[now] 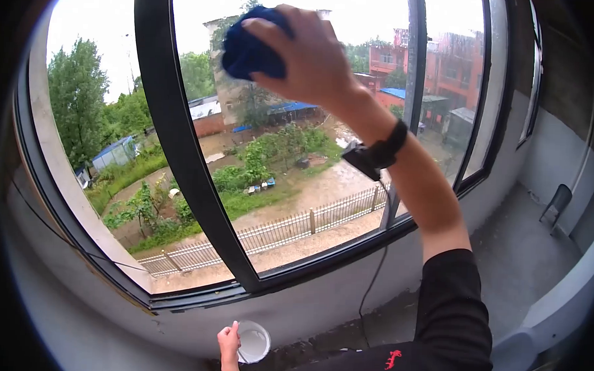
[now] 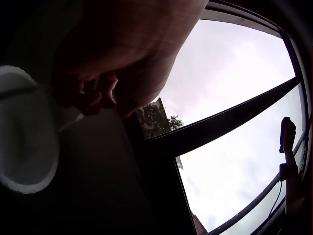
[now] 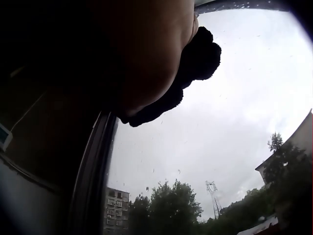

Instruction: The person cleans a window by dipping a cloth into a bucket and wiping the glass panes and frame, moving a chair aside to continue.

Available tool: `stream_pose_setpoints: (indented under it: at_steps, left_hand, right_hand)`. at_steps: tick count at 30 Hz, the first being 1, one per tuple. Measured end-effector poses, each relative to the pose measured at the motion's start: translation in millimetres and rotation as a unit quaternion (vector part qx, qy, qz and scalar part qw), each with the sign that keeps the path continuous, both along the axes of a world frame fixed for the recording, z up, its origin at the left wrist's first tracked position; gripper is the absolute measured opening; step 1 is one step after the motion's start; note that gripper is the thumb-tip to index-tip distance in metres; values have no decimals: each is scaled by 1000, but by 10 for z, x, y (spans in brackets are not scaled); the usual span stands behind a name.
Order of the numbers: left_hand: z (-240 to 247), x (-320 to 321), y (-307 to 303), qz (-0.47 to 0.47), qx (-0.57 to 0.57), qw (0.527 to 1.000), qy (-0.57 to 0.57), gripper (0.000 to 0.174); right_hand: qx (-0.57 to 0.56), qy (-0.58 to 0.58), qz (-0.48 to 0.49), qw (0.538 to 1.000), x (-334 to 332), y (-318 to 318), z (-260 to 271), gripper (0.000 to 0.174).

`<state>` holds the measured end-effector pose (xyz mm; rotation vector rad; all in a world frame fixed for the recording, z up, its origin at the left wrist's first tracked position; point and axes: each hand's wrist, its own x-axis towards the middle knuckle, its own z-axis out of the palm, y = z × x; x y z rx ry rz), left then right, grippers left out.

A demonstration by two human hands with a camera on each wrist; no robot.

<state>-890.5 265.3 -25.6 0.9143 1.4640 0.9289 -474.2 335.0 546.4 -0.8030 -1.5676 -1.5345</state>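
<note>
High against the window pane, my right hand (image 1: 314, 58) grips a bunched dark blue cloth (image 1: 249, 50). In the right wrist view the cloth (image 3: 200, 56) shows as a dark, fuzzy-edged shape beyond the hand, over the glass. Low down by the wall under the window, my left hand (image 1: 228, 343) holds a white bucket (image 1: 263, 338) by its thin handle. The left wrist view shows the fingers (image 2: 88, 100) curled at the handle, with the round rim of the bucket (image 2: 49, 171) beside them. Most of the right palm is hidden.
A dark upright window bar (image 1: 200, 149) stands left of the right hand, and another bar (image 1: 414, 65) to its right. A cable (image 1: 372, 286) hangs from the right wrist camera. A chair (image 1: 558, 202) stands far right on the grey floor.
</note>
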Motion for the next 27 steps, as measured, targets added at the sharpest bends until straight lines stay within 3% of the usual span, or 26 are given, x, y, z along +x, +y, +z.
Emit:
stream_pose_setpoints:
  at_steps: [1,4,5,6,7,8,10,12,15,19,22,24,27]
  left_hand:
    - [25,40,-3,-1,-5,1000,9,44]
    - [64,101,-56,5,-19,1000,14,43]
    - [47,120,-81,10,-27,1000,13,43]
    - [5,116,-110,13,-28,999,12,43]
    - [-54,97,-145,12,-31,999,13,43]
    - [-114,71,-151,9,-33,999,13,42]
    - [-316,20,-183,10,-32,999,16,42]
    - [-435,5,-152,8,-31,999,17,42]
    - [-495,3,-158,8,-54,998,24,43]
    - [-575,-38,-125,-8,-35,999,22,43]
    - [-376,-65,-126,-3,-34,999,23,42]
    - [-289,-57,-148,1,-41,999,26,42]
    - [-241,-43,-140,5,-45,998,31,44]
  right_hand:
    - [-29,-3,8,1000,210,-40,50,71]
    - [82,27,47,995,1215,-122,346,61]
    - [35,116,-21,992,1411,-396,378,57]
    - [93,163,16,982,1951,-289,381,56]
    - [67,243,5,968,2140,-460,306,60]
    - [42,321,-7,946,2303,-635,243,64]
    - [104,461,-130,872,3045,-592,-23,80]
    - [64,578,-145,801,3354,-704,-344,95]
    - [61,660,-148,734,3707,-724,-808,103]
    - [82,680,-131,716,3406,-646,-838,102]
    - [109,631,-96,762,2941,-499,-686,94]
    - [83,545,-30,834,2509,-438,-532,84]
    - [118,398,-10,910,1643,-261,-434,73]
